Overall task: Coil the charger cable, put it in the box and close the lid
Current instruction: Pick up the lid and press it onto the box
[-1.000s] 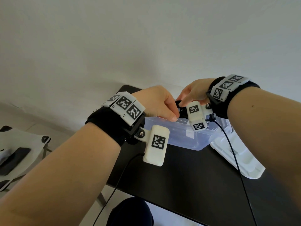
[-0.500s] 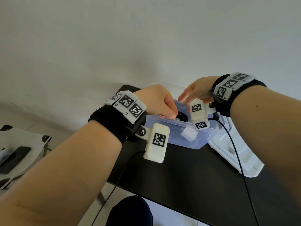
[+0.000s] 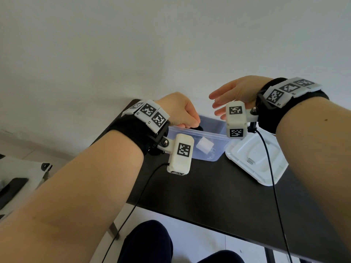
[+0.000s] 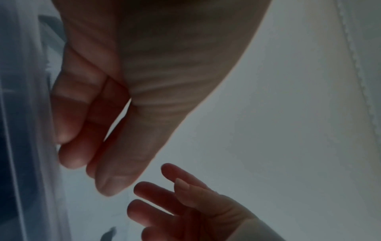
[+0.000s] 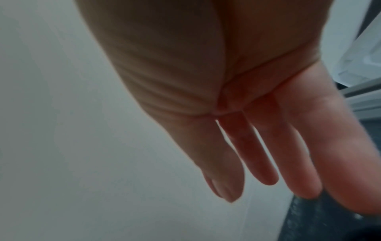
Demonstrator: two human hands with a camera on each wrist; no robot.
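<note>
A clear plastic box stands on the black table, and its white lid lies flat to its right. Inside the box lies the white charger plug. My left hand reaches over the box's near left rim with its fingers curled. The black cable coil sits right at its fingertips, just inside the box. In the left wrist view the left hand lies against the box wall, and the thumb hides the cable. My right hand hovers above the box, fingers straight and spread, holding nothing.
The table's near edge runs across in front of my knees. Thin black wrist-camera leads hang over the lid and off the table. A white wall rises close behind the box. A white stand sits low at the left.
My left hand has lowered the coil from above the box into it. My right hand has let go of the coil, opened, and risen up and to the right.
</note>
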